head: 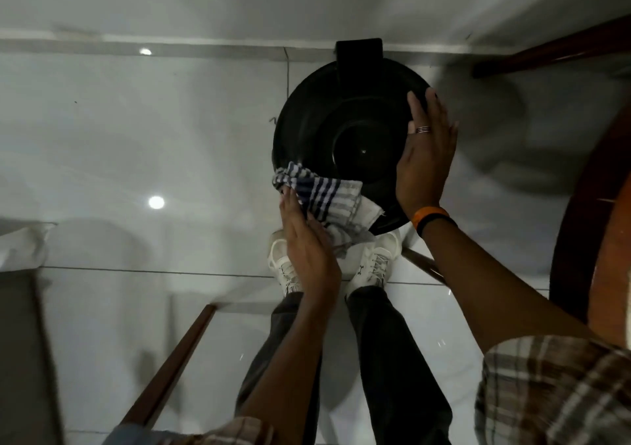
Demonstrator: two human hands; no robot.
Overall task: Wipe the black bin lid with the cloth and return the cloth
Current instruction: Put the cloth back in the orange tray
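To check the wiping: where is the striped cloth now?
Head view: the striped cloth lies on the near left edge of the black bin lid, under the left hand.

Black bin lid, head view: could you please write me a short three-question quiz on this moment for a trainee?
1. True or false: the right hand lies flat on the black bin lid.
2. Multiple choice: the striped cloth sits at the lid's A) far rim, B) near-left rim, C) centre.
3. Fill in: the cloth is pressed to the lid by the ___ hand.

Key: 1 true; 2 B; 3 left, the left hand.
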